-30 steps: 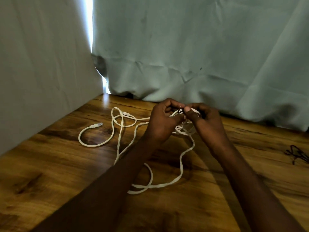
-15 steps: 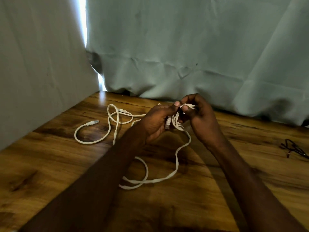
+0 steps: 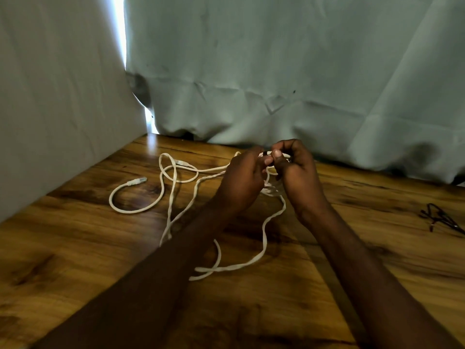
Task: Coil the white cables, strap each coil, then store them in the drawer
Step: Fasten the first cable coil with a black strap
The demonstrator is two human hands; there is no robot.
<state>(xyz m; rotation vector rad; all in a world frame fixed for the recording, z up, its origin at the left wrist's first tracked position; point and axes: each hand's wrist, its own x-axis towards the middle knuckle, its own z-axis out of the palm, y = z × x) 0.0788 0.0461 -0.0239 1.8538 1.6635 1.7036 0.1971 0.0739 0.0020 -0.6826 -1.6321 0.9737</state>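
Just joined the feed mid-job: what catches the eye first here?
Both hands, the left hand and right hand, pinch a small coil of white cable above the wooden table. Its loose length sprawls to the left. Dark straps lie far right.

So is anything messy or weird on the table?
Yes. The white cable sprawls in loose, crossing loops over the wooden table, with only a small bunch gathered between the left hand and right hand. A dark tangle lies far right.

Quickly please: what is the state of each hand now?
Left hand: closed, gripping the white cable.
Right hand: closed, pinching the same white cable.
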